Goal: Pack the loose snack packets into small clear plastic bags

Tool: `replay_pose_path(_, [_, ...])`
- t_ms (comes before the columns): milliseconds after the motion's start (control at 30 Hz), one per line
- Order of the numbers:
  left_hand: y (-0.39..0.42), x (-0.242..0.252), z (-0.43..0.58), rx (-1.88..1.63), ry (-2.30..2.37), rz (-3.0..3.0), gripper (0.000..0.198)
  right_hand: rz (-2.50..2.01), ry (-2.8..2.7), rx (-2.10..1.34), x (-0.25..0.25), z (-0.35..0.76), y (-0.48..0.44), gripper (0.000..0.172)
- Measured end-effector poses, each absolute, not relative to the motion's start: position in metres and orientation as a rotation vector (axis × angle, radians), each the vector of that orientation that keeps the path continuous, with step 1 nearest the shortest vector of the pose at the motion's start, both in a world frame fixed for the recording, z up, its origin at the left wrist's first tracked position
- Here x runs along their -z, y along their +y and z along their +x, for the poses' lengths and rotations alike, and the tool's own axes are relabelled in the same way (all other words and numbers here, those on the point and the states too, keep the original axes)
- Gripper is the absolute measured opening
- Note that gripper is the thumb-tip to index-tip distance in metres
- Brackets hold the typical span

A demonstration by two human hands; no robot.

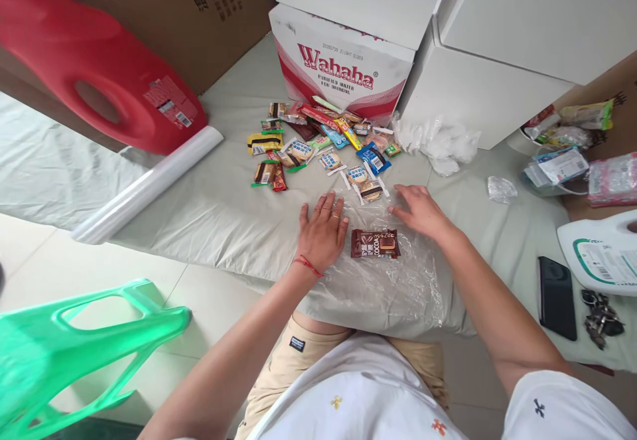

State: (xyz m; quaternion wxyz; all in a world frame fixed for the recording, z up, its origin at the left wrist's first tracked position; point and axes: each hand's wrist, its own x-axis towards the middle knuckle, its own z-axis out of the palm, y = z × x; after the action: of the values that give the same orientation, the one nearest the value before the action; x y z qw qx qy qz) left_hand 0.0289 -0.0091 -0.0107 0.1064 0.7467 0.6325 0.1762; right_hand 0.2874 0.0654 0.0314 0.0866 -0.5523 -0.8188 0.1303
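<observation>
A sheet of clear plastic film [413,287] lies spread on the cloth-covered surface in front of me. On it rests a brown cocoa biscuit packet [375,243]. My left hand [322,227] lies flat with fingers stretched out, at the film's left side, just left of the packet. To the upper right of the packet, my right hand [421,211] has its fingers apart near the film's far right edge; whether it touches the film I cannot tell. Beyond both hands is a pile of wrapped snacks [323,135], with a wrapped round biscuit [367,184] nearest.
A roll of plastic film [149,184] and a red jug [109,68] are at left. Behind the snacks stands a Wahaha carton [343,62], with crumpled plastic [438,143] beside it. A phone [556,297], keys [602,317] and white bottle [600,254] lie right. A green stool [94,347] stands lower left.
</observation>
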Motion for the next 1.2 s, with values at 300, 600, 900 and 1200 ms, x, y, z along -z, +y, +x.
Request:
replay_pose_path(300, [0.001, 0.018, 0.027, -0.84, 2.097, 1.793, 0.047, -1.708, -2.282, -0.955, -0.031, 0.281, 0.074, 0.022])
replay_pose_path(600, [0.02, 0.016, 0.005, -1.098, 1.49, 1.479, 0.003, -1.371, -2.09, -1.067, -0.046, 0.289, 0.062, 0.017])
replay_pose_path(900, [0.044, 0.003, 0.011, -0.942, 1.497, 1.252, 0.105, -1.242, -1.912, -1.328, -0.044, 0.284, 0.055, 0.011])
replay_pose_path(1200, [0.028, -0.011, -0.016, -1.094, 1.109, 1.139, 0.063, -1.361, -1.957, -1.138, -0.049, 0.295, 0.037, 0.027])
